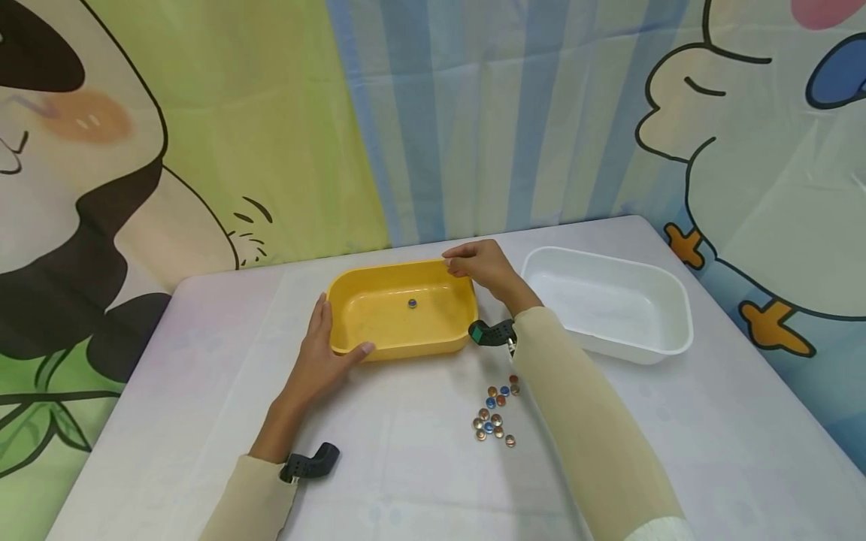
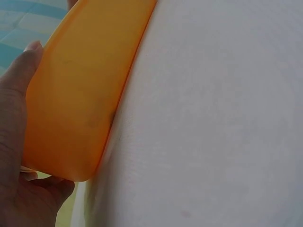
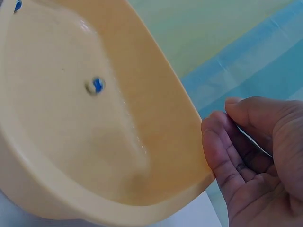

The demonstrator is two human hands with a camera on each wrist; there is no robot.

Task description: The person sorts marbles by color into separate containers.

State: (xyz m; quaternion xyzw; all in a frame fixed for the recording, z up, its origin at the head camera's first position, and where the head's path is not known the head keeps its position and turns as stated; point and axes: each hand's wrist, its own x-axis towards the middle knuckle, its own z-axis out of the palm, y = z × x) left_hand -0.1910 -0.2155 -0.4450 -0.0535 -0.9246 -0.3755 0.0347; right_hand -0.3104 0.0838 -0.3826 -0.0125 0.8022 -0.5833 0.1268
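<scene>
A yellow plastic basin (image 1: 399,347) sits on the table, with a small glass marble (image 1: 412,303) on its floor. In the right wrist view the marble (image 3: 96,85) shows blue and whitish. My left hand (image 1: 325,357) grips the basin's front left corner, thumb along the front rim and fingers round the left end. From the left wrist, the basin's outer wall (image 2: 80,94) appears between thumb and fingers. At the back right corner is my right hand (image 1: 483,264), its loosely bent fingers (image 3: 220,151) against the outside of the rim and its thumb apart from the basin.
Several copper and blue marbles (image 1: 496,420) lie scattered on the white table (image 1: 406,451), left of the right forearm. To the right stands a white basin (image 1: 666,353). A cartoon-printed curtain (image 1: 473,113) hangs behind the table's back edge.
</scene>
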